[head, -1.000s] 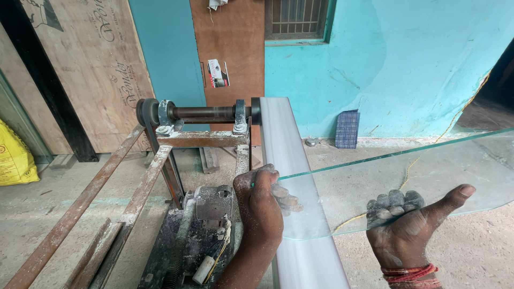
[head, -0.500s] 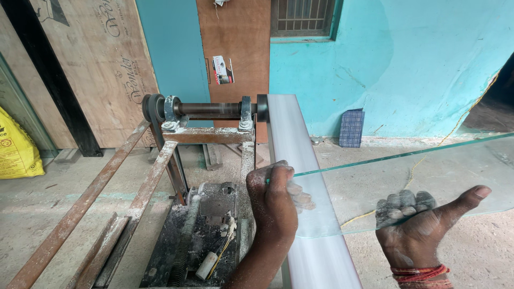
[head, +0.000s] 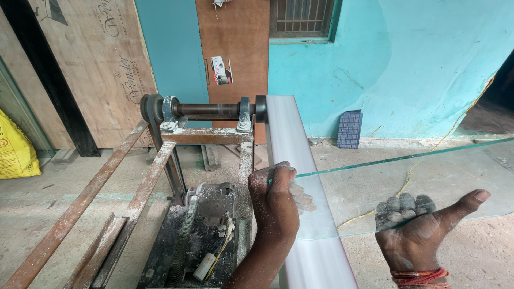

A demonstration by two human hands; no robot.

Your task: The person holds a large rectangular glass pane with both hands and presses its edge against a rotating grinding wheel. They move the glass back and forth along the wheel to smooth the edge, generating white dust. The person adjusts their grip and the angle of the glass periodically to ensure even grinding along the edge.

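A clear glass sheet point(head: 423, 182) with a greenish edge lies flat across a pale sanding belt point(head: 292, 155). My left hand point(head: 274, 206) grips the sheet's left end over the belt, fingers curled around the edge. My right hand point(head: 423, 227) supports the sheet from underneath, its fingers seen through the glass and its thumb sticking out to the right. Both hands are dusted white. A red thread band circles my right wrist.
A rusty metal frame point(head: 160, 160) carries a dark shaft with a pulley point(head: 209, 109) that drives the belt. A dusty motor point(head: 203, 235) sits below. Plywood boards point(head: 96, 64) lean on the turquoise wall. A yellow sack point(head: 16, 150) stands at left, a blue block point(head: 349, 129) by the wall.
The view has shifted slightly. The glass sheet and both hands sit a little lower and further right in frame; both hands keep the same hold.
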